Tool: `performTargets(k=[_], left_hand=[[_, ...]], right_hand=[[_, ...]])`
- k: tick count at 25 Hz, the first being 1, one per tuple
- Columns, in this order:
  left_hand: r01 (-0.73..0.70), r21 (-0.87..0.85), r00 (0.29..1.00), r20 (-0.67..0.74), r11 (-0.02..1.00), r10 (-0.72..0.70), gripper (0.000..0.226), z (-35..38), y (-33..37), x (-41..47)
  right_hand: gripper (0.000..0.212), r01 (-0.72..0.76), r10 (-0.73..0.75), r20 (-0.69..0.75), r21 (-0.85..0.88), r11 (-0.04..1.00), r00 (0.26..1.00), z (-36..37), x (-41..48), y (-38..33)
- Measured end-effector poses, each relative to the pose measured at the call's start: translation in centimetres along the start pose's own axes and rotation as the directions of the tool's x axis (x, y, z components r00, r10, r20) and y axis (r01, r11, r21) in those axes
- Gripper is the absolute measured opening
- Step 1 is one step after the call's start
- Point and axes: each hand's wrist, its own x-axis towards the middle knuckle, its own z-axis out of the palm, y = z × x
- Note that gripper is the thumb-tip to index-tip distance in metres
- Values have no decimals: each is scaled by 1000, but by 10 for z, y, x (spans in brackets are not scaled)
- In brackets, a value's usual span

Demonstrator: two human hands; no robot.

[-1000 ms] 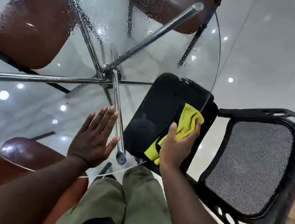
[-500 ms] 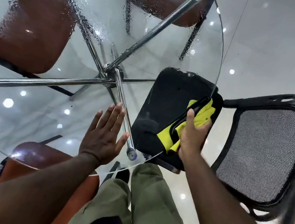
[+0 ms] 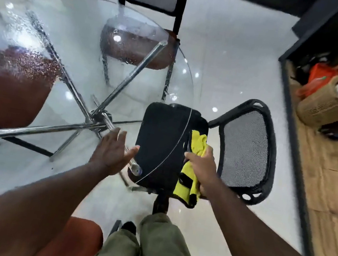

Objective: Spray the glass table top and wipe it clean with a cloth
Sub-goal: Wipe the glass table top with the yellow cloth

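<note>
The left hand (image 3: 112, 152) lay flat and spread on the glass bench (image 3: 124, 98). The right hand (image 3: 201, 169) gripped the yellow cloth (image 3: 197, 144) just beside the bench's edge, hiding part of it. Drops (image 3: 25, 59) blurred the far glass.

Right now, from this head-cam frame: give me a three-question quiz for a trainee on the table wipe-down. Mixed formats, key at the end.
1. True or false: the left hand grips the yellow cloth.
2. Droplets on the glass table top lie: A) by the person, B) on the far side, C) nowhere.
3. Fill in: the right hand grips the cloth by the top's ____.
Key: 1 false, it lies flat on the glass; 2 B; 3 rim.
</note>
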Motion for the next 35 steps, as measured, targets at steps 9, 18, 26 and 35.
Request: performTargets(k=[9,18,26,35], left_hand=[[-535,63,840,-60,842,539,64,-137,210,-33],[-643,218,718,-161,734,677,70,-125,424,-60],[-624,285,726,-131,727,675,54,-67,539,-47],[-563,189,764,-252,805,593,61,-78,611,102]], right_hand=[[65,299,-374,46,512,805,926,-232,-126,-51],[47,306,-434,-43,771,558,900,-441,-163,-7],[25,426,-340,-259,488,761,904,-550,-86,12],[69,519,-555,-136,-230,823,821,-626,88,-121]])
